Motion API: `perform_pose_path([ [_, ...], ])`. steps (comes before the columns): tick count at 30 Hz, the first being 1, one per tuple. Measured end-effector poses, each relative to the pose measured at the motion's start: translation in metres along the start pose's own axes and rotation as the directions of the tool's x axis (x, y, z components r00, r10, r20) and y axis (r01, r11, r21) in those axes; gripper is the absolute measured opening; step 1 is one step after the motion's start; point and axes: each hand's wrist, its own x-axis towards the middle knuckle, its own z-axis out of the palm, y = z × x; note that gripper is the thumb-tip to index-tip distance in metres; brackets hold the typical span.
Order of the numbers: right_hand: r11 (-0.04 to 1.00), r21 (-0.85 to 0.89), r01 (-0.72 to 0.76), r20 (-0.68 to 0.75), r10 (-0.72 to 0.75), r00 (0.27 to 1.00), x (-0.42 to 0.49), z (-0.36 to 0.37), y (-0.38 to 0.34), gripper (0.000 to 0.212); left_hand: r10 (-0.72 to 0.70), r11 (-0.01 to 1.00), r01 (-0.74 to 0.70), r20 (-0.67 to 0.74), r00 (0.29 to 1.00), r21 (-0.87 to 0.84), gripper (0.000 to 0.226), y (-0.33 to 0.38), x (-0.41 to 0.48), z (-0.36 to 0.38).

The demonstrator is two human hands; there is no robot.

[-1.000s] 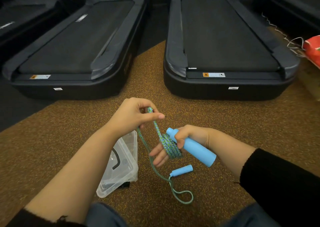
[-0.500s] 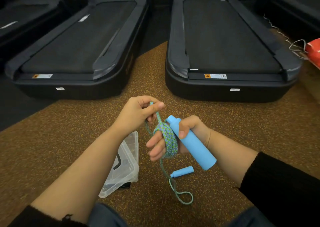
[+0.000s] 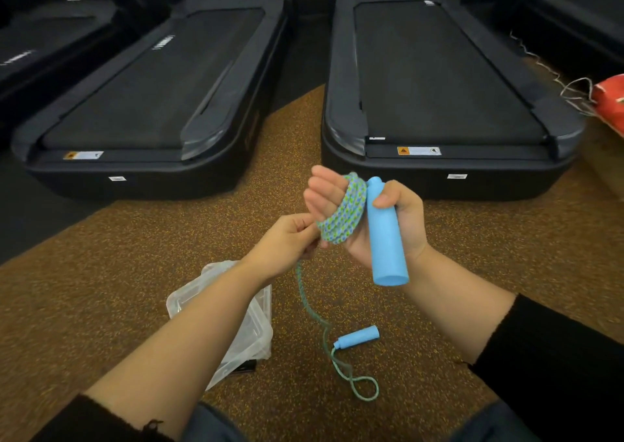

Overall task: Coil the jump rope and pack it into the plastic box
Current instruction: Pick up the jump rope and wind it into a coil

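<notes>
The green-and-blue jump rope (image 3: 344,215) is wound in several turns around the fingers of my right hand (image 3: 401,225), whose thumb clamps one blue handle (image 3: 385,239) against the palm. My left hand (image 3: 287,242) pinches the rope just below the coil, at its left edge. From there the loose rope (image 3: 309,303) hangs down to the floor, where the second blue handle (image 3: 358,337) lies beside a small loop. The clear plastic box (image 3: 250,333) sits on the floor under my left forearm, partly hidden by it.
Two black treadmills (image 3: 435,80) (image 3: 148,97) stand side by side just ahead on the speckled brown floor. A red bag (image 3: 611,104) and a white cable lie at the right edge. My knees are at the bottom of the view.
My right hand has lifted and turned its fingers upward with the coil. My left hand has dropped from above the coil to below it, taking the rope round. The coil looks thicker.
</notes>
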Motion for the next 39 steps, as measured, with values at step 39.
perform_pose_path([
  [39, 0.995, -0.094, -0.033, -0.276, 0.006, 0.961, -0.001, -0.033, -0.015, 0.099, 0.019, 0.487, -0.165, 0.178, 0.984, 0.858, 0.024, 0.029, -0.006, 0.006],
])
